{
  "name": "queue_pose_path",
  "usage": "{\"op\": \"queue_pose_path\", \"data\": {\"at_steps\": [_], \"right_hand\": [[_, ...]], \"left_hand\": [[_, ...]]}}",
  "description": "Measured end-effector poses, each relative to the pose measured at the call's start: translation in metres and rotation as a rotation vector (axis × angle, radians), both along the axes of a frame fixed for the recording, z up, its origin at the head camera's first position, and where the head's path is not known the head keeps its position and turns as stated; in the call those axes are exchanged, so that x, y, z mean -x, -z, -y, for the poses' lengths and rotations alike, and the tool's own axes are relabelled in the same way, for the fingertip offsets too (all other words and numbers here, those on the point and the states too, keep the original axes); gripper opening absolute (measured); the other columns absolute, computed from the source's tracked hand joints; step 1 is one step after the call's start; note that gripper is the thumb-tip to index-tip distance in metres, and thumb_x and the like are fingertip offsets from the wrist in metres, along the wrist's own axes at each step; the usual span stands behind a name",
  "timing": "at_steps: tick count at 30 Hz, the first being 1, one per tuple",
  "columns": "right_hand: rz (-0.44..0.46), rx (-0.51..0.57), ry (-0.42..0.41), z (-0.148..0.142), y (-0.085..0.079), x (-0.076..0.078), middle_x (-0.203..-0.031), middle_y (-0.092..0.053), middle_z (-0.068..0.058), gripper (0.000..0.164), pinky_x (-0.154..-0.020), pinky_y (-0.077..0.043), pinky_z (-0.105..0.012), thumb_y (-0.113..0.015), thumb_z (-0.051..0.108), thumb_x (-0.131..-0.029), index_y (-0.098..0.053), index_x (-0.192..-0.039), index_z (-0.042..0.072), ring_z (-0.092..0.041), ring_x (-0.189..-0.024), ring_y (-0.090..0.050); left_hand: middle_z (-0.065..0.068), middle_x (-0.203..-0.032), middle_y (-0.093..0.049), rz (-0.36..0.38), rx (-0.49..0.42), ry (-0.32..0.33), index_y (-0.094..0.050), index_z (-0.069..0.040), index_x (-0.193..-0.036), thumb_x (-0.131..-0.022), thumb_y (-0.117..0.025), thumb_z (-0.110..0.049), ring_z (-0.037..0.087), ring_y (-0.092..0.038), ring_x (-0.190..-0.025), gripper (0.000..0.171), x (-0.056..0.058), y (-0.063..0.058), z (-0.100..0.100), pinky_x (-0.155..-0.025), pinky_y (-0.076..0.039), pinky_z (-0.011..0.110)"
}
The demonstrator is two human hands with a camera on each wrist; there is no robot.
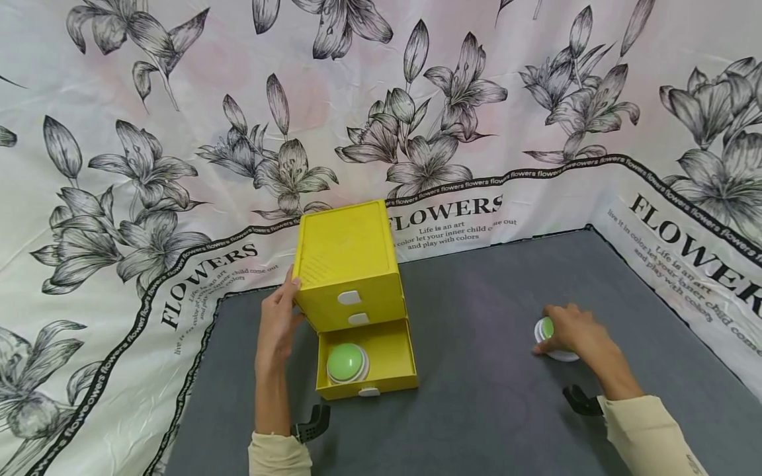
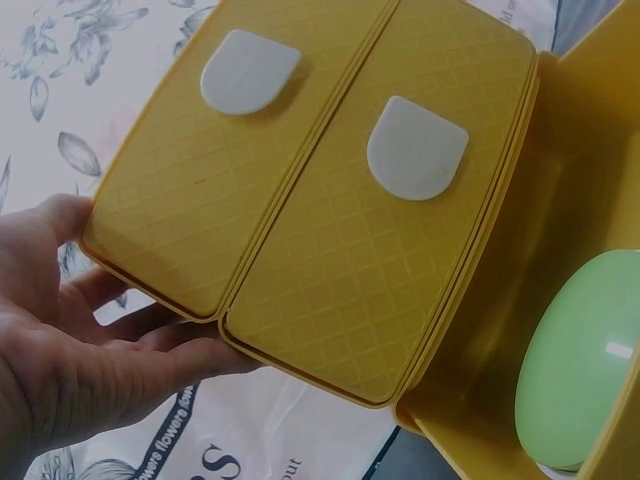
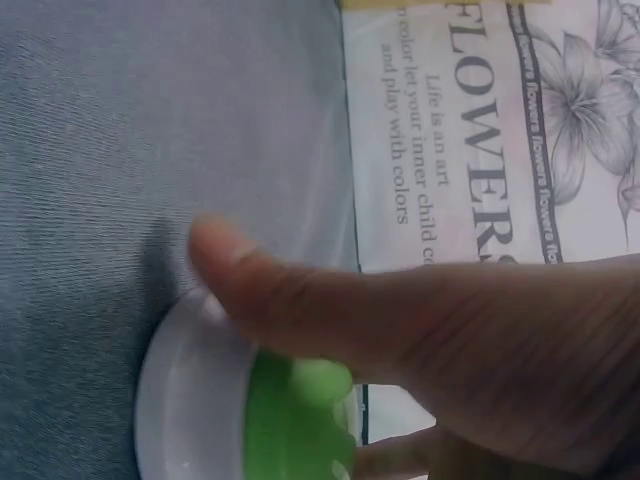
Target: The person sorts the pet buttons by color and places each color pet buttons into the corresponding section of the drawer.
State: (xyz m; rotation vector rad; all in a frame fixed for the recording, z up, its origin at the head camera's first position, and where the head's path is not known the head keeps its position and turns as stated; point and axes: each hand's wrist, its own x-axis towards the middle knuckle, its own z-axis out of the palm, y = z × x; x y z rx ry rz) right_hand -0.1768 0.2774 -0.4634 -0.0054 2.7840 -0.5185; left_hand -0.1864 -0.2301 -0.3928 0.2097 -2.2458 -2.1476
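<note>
In the head view, my left hand (image 1: pixel 278 320) rests against the left side of a yellow drawer box (image 1: pixel 348 248). Its fingers (image 2: pixel 105 285) and thumb touch that side near the two upper drawer fronts, which are closed. The bottom drawer (image 1: pixel 389 354) is pulled out and holds a green-domed push button (image 1: pixel 344 362) with a white base. Off to the right, my right hand (image 1: pixel 576 328) grips a second green-and-white push button (image 3: pixel 195 400) at the table, thumb over its white rim. My hand hides part of it.
A dark grey cloth (image 1: pixel 470 317) covers the table. Behind and at the sides hangs a white curtain (image 1: pixel 369 79) printed with flowers and lettering, close to the back of the box. White tabs (image 2: pixel 417 148) stick out from the drawer fronts.
</note>
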Motion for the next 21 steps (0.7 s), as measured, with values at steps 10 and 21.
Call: {"op": "queue_pose_path", "data": {"at_steps": [10, 21], "right_hand": [[0.032, 0.047, 0.048, 0.0049, 0.0011, -0.0029, -0.118, -0.036, -0.045, 0.077, -0.072, -0.049, -0.064, -0.092, 0.021, -0.079, -0.049, -0.135, -0.009, -0.060, -0.103, -0.041], [-0.035, 0.045, 0.010, 0.0091, -0.0047, -0.0033, -0.117, -0.044, -0.043, 0.081, -0.071, -0.049, -0.060, -0.093, 0.025, -0.077, -0.053, -0.137, -0.011, -0.056, -0.100, -0.044]], "left_hand": [[0.006, -0.174, -0.027, 0.009, 0.006, -0.002, -0.041, -0.001, -0.159, -0.111, -0.048, -0.039, 0.030, -0.030, -0.159, 0.061, 0.0008, -0.0012, 0.0002, -0.123, -0.037, 0.061], [-0.003, -0.175, -0.025, 0.001, -0.001, 0.002, -0.042, -0.002, -0.159, -0.111, -0.049, -0.038, 0.027, -0.030, -0.160, 0.060, 0.0004, -0.0002, 0.0002, -0.123, -0.036, 0.061]]}}
